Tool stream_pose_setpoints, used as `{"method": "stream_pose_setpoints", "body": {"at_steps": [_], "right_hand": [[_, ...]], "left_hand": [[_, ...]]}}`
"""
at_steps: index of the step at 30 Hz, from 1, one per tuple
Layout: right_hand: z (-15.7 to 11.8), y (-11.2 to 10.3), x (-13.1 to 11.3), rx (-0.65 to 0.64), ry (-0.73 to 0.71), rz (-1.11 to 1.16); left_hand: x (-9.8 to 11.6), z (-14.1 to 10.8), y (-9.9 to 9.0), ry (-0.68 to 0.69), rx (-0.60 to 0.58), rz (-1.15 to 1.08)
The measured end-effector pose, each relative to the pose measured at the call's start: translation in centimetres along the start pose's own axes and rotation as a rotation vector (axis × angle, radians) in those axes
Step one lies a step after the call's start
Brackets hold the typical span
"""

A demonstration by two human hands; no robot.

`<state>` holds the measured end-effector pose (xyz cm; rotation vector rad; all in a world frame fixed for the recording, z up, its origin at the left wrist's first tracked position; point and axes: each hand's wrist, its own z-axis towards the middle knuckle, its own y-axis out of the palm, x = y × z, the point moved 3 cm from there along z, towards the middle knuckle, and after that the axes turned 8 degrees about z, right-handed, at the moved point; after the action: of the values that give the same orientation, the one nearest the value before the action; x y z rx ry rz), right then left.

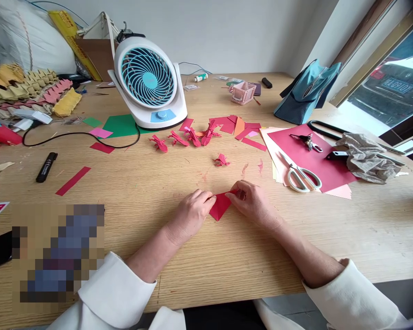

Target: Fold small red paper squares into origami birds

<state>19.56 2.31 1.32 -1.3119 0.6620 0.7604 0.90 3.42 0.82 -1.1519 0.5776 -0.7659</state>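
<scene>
A small folded red paper lies near the table's front, its pointed end toward me. My left hand pinches its upper left corner between thumb and fingers. At the upper right corner, my right hand holds the paper the same way, with curled fingers. Just beyond my hands sits a small red folded paper figure. Several similar red figures stand in a row farther back, in front of the fan.
A white fan stands at the back. On the right, white-handled scissors rest on red sheets, near a blue bag. A black marker and red strip lie left. A pink basket is behind.
</scene>
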Motion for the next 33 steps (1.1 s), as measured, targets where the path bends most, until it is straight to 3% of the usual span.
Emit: {"method": "stream_pose_setpoints", "body": {"at_steps": [10, 24, 33], "right_hand": [[-0.7, 0.8, -0.4, 0.002, -0.105, 0.014], [-1.8, 1.2, -1.2, -0.182, -0.426, -0.094], [-2.1, 1.0, -1.7, -0.251, -0.578, -0.228]], "left_hand": [[0.3, -0.1, 0.1, 0.036, -0.043, 0.086], [0.0, -0.5, 0.4, 0.099, -0.057, 0.089], [-0.3, -0.4, -0.1, 0.065, -0.043, 0.008]]}}
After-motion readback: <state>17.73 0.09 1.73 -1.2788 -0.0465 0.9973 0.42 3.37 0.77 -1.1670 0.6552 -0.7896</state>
